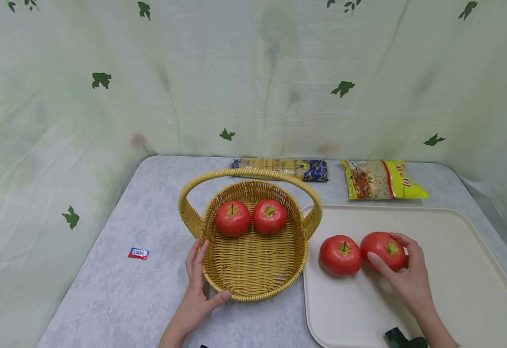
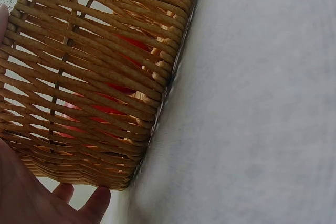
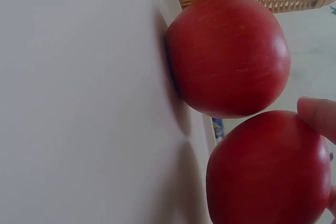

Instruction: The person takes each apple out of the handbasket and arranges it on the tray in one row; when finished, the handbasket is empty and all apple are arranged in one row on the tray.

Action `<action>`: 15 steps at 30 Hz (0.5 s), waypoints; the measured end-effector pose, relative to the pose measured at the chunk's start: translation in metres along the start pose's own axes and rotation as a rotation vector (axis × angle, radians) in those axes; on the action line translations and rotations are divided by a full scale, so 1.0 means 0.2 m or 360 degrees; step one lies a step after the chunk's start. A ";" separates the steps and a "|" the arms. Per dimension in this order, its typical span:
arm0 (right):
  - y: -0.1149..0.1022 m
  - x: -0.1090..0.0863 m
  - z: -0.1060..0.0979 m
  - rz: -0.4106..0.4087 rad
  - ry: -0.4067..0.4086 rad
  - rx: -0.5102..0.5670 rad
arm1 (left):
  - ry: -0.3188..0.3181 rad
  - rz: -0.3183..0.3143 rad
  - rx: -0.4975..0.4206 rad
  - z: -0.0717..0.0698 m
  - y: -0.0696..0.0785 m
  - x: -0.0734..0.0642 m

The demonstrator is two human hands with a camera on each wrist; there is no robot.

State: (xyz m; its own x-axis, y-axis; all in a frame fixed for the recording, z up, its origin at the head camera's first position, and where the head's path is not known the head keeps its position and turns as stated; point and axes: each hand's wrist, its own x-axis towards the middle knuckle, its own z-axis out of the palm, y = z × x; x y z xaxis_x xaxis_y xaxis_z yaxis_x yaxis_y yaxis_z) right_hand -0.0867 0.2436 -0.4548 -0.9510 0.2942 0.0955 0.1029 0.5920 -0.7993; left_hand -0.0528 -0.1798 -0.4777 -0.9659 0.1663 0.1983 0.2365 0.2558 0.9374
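Observation:
A yellow wicker basket [image 1: 253,268] with a tall hoop handle stands in the middle of the table, two red apples [image 1: 232,219] side by side at its far end. My left hand [image 1: 199,295] rests against its near left wall, fingers extended along the side and thumb at the front rim. To the right, my right hand [image 1: 410,275] holds a red apple [image 1: 381,249] between thumb and fingers. In the right wrist view that apple [image 3: 270,169] shows a gap between itself and its shadow on the tray. Another apple [image 1: 340,255] sits right beside it on the tray.
The beige tray [image 1: 454,270] covers the table's right side. Along the back lie a long noodle packet [image 1: 279,168] and a yellow food bag [image 1: 384,180]. A small red-and-blue wrapped sweet [image 1: 138,253] lies at left. A black object [image 1: 403,338] shows by the right wrist.

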 end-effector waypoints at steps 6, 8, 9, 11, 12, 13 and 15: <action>0.01 -0.01 0.01 0.0001 -0.0012 -0.0027 | -0.0001 0.0010 -0.0007 0.00 0.00 0.00; 0.02 -0.01 0.01 0.0001 -0.0012 -0.0041 | -0.0004 0.0007 -0.0002 0.00 0.01 0.00; 0.02 -0.01 0.01 -0.0002 -0.0009 -0.0042 | -0.0006 0.0006 0.0003 0.00 0.01 0.00; 0.02 -0.01 0.01 -0.0005 -0.0003 -0.0056 | -0.0007 0.0000 0.0013 0.00 0.01 0.00; 0.03 -0.01 0.01 -0.0007 -0.0002 -0.0061 | -0.0007 0.0000 0.0020 0.00 0.01 0.00; 0.03 -0.01 0.01 -0.0008 -0.0002 -0.0063 | -0.0007 -0.0002 0.0022 0.00 0.01 0.00; 0.03 -0.01 0.02 -0.0015 -0.0002 -0.0062 | -0.0005 -0.0003 0.0028 0.00 0.01 0.00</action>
State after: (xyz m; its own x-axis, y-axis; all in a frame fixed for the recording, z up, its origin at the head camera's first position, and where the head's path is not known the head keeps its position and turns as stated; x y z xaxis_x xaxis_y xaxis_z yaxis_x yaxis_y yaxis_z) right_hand -0.0844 0.2438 -0.4616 -0.9522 0.2879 0.1022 0.1053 0.6233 -0.7749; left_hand -0.0521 -0.1800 -0.4765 -0.9661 0.1688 0.1954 0.2363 0.2728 0.9326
